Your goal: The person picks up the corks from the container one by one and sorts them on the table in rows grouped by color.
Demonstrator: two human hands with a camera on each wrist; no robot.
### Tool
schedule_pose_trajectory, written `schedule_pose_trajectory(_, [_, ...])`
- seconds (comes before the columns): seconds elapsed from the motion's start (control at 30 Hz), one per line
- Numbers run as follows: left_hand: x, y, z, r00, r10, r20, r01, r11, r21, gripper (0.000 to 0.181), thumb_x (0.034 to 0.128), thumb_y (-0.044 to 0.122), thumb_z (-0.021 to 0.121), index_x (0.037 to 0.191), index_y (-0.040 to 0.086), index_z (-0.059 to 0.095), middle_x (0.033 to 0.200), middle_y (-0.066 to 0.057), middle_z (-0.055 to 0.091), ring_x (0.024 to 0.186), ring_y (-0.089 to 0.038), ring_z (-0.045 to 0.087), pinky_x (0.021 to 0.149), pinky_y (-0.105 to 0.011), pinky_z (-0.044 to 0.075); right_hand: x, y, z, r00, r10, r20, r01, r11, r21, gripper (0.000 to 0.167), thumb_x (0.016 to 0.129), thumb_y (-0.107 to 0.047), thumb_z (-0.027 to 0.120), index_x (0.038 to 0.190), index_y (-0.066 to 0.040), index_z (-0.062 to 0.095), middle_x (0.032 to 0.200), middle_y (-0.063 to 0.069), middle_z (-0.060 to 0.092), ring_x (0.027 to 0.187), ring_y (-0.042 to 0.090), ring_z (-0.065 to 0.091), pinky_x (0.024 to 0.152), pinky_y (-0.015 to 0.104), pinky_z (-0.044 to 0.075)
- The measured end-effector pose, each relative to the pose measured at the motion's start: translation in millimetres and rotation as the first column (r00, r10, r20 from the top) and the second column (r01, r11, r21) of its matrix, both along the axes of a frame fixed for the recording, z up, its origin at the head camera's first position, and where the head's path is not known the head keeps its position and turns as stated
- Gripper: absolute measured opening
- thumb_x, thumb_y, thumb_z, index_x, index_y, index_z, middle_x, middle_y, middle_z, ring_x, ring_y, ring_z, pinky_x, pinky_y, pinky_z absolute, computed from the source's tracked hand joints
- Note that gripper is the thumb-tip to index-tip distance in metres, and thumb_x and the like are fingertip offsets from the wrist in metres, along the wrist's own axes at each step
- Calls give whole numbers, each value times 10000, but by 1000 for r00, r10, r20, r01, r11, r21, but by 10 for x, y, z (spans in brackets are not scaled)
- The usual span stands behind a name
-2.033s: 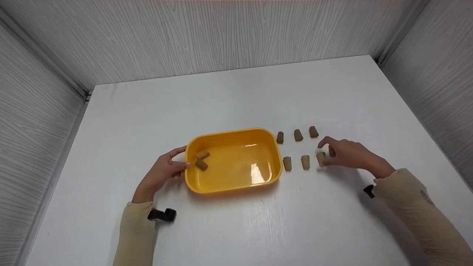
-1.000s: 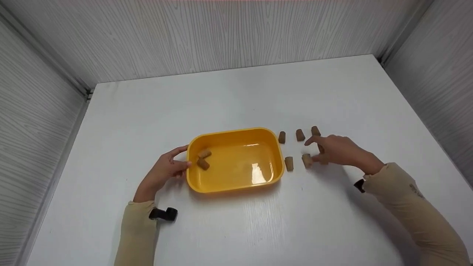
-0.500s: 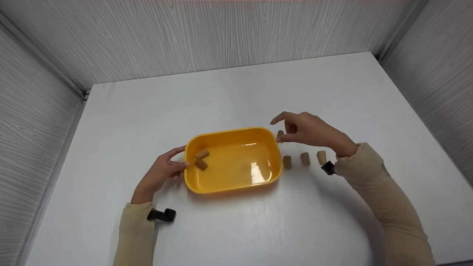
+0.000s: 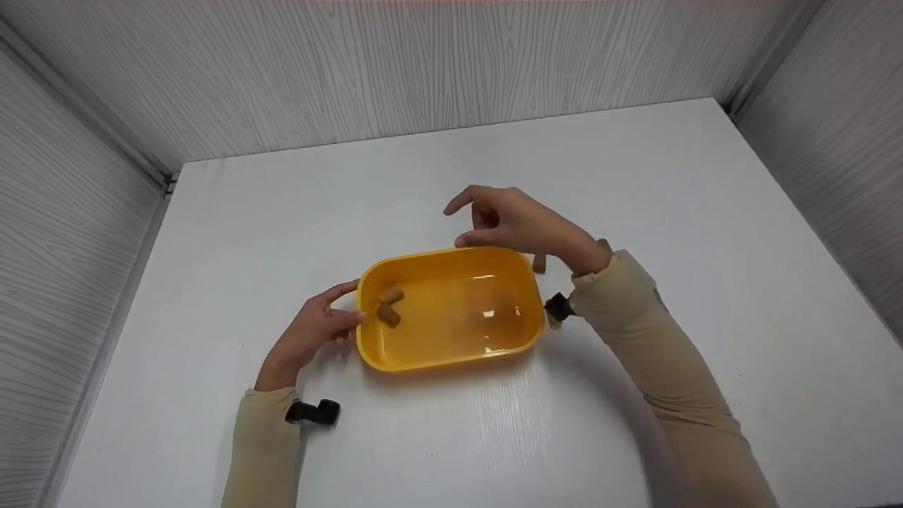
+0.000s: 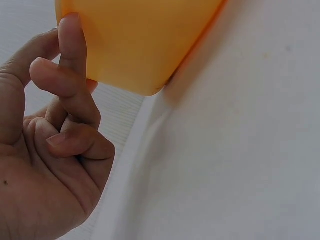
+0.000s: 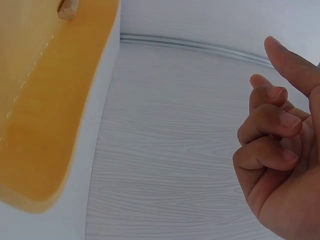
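In the head view, my left hand (image 4: 317,328) pinches the left end of a yellow plastic tray (image 4: 451,360), thumb on the rim. The left wrist view shows its fingers (image 5: 75,45) against the tray's outer wall. Two tapered corks (image 4: 389,315) lie inside the tray at its left end. My right hand (image 4: 522,219) hovers over the tray's far right edge, thumb and index finger apart; in the right wrist view nothing sits between its fingers (image 6: 267,120). Right of the tray, one cork (image 4: 540,264) shows beside the rim; other corks are mostly hidden by my right wrist and sleeve.
The tray stands on a white table (image 4: 282,212). Pale wood-grain panels (image 4: 423,63) rise at the back and both sides. A black wrist-camera mount (image 4: 314,411) sits on the left sleeve, and another (image 4: 559,307) on the right.
My right hand has moved left and away from me, from the near row of corks past the far row to above the tray's far edge. Left hand and tray stay in place.
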State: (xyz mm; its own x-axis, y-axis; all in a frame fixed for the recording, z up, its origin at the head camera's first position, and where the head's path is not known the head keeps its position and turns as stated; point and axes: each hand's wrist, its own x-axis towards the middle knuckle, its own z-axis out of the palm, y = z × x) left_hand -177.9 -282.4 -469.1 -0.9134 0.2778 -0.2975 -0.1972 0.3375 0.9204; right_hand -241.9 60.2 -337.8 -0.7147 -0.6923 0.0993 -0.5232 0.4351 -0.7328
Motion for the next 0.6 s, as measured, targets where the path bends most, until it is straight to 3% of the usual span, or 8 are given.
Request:
schedule_pose_trajectory(0.2, [-8, -11, -7, 1000, -7, 2, 7, 1000, 28, 673, 900, 249, 687, 1479, 108, 374, 587, 64, 542, 578, -104, 473, 595, -216, 441, -68, -278, -94, 998, 59, 32, -59, 998, 12, 410, 883, -276, 707, 1258, -161, 586, 788, 4, 498, 702, 155, 439, 672, 256, 386])
schedule_pose_trajectory(0.37, [20, -31, 2, 1000, 13, 5, -14, 999, 31, 657, 902, 216, 683, 1474, 111, 378, 569, 68, 535, 558, -104, 468, 579, -212, 442, -109, -534, -296, 986, 139, 92, -144, 988, 58, 446, 881, -293, 707, 1295, -204, 569, 833, 16, 525, 743, 190, 480, 677, 248, 393])
schedule_pose_trajectory(0.6, [59, -17, -7, 1000, 4, 30, -5, 999, 31, 672, 898, 256, 690, 1479, 138, 373, 570, 72, 528, 551, -110, 461, 577, -205, 437, -123, -823, -594, 962, 217, 168, -253, 936, 244, 514, 893, -331, 688, 1358, -181, 527, 929, 63, 572, 809, 170, 496, 701, 251, 400])
